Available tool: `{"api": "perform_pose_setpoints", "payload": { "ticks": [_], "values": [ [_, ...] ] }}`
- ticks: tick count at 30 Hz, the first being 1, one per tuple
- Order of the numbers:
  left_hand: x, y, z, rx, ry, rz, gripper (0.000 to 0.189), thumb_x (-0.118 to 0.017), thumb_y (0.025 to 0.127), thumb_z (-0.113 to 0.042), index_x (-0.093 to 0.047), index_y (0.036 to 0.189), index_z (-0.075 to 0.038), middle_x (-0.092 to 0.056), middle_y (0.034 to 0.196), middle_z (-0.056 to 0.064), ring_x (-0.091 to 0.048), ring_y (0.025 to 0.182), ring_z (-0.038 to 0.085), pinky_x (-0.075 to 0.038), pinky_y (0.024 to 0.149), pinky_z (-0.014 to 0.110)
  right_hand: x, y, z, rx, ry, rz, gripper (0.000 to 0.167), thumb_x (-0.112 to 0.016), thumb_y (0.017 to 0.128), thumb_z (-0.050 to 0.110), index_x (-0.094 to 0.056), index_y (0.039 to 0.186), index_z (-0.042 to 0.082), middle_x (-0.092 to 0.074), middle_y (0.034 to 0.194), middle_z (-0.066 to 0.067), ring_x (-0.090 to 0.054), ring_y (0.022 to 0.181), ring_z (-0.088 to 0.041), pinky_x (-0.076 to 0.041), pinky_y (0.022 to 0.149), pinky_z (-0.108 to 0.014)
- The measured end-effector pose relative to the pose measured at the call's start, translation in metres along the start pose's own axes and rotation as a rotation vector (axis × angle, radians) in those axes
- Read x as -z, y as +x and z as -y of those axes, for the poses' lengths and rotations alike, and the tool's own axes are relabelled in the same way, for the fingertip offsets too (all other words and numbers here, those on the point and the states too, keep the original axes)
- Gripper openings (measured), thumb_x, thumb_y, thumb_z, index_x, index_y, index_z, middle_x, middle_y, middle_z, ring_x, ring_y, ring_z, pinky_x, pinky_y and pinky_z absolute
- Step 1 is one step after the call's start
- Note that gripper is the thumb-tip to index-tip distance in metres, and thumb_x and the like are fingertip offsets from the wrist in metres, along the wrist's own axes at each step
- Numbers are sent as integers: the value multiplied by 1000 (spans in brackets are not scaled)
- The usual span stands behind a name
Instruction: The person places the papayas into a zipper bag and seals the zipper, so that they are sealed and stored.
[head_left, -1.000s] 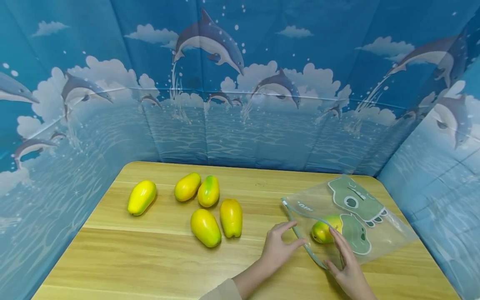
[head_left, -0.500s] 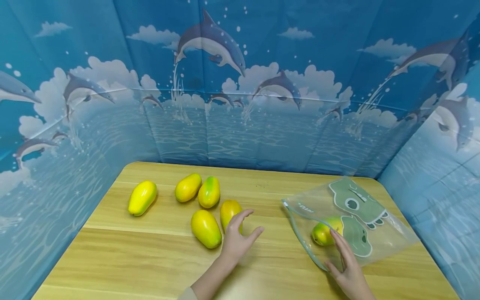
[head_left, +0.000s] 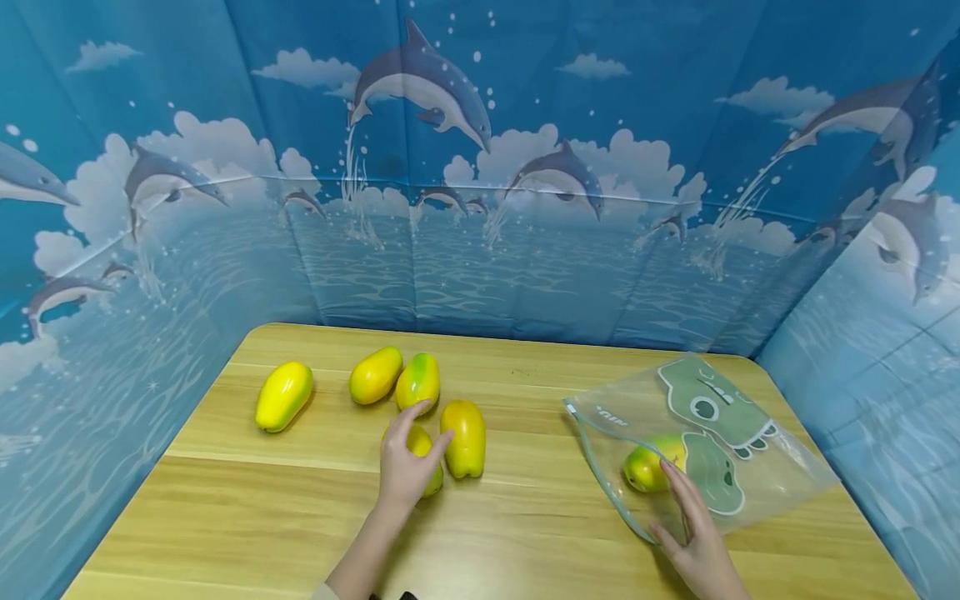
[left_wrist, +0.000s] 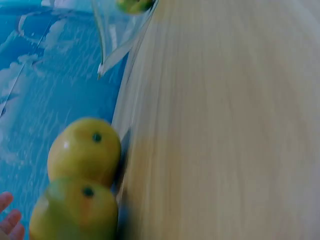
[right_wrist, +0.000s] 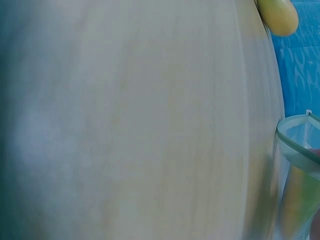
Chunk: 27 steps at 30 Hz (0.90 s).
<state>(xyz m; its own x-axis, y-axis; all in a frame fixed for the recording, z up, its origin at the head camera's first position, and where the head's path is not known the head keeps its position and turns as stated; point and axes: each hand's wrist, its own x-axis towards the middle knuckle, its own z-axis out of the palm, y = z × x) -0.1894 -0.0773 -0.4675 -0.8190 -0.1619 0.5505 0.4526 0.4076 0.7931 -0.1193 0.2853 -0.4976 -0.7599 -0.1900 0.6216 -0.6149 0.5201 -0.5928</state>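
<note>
My left hand (head_left: 401, 468) reaches over a yellow papaya (head_left: 417, 442), thumb and fingers spread on either side of it; whether they touch it I cannot tell. Just to the right lies another papaya (head_left: 464, 437); behind is a green-striped papaya (head_left: 418, 383). In the left wrist view, two papayas (left_wrist: 75, 210) sit close beside blurred fingertips (left_wrist: 10, 222). My right hand (head_left: 699, 537) is at the mouth of a clear zip bag (head_left: 701, 404) with green cartoon prints, fingers and thumb apart against its rim (right_wrist: 295, 142). Inside the bag rests a green-yellow papaya (head_left: 647, 467).
Two more papayas stand off to the left, one at the back (head_left: 375, 375) and one near the left edge (head_left: 285, 396). All lie on a wood-grain table (head_left: 300, 517). A blue dolphin-printed curtain (head_left: 480, 275) hangs behind and along the sides.
My left hand has left the bag's rim and swept leftward across the table to the front papaya. The right hand stays at the bag's mouth.
</note>
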Motion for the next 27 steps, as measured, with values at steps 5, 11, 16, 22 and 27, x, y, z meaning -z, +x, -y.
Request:
{"api": "perform_pose_setpoints", "payload": {
  "ticks": [5,11,16,22,27],
  "values": [
    [21,8,15,13,34,-75,49,-77,71,-10,-57,114,3,-60,114,17,-51,109,33,-39,93,49,0,0,-1,3,2,0,96,-64,46,-34,-29,134,-15,-28,144,-15,-20,133,-3,-21,101,-6],
    [44,16,37,57,113,-157,52,-78,69,-9,-56,115,4,-57,117,21,-46,111,37,-34,94,53,0,-1,-2,12,4,2,97,-64,46,-35,-29,134,-15,-28,145,-16,-19,134,-4,-21,101,-7],
    [64,22,53,123,172,-228,54,-78,69,-9,-55,116,5,-55,118,23,-43,112,39,-30,96,58,0,0,-2,13,4,5,97,-64,46,-34,-29,134,-15,-28,144,-17,-19,134,-5,-21,101,-7],
    [85,28,68,137,234,-308,54,-77,70,-9,-54,117,5,-55,119,22,-43,113,39,-30,97,56,1,0,0,-6,6,4,96,-63,46,-35,-30,134,-15,-28,145,-14,-20,133,-3,-22,100,-6],
    [98,32,81,58,279,-413,54,-78,65,-2,-55,113,8,-56,115,25,-42,111,41,-29,98,49,1,0,1,-5,10,4,96,-63,46,-35,-30,134,-15,-28,145,-13,-20,133,-3,-22,100,-6]
  ]
}}
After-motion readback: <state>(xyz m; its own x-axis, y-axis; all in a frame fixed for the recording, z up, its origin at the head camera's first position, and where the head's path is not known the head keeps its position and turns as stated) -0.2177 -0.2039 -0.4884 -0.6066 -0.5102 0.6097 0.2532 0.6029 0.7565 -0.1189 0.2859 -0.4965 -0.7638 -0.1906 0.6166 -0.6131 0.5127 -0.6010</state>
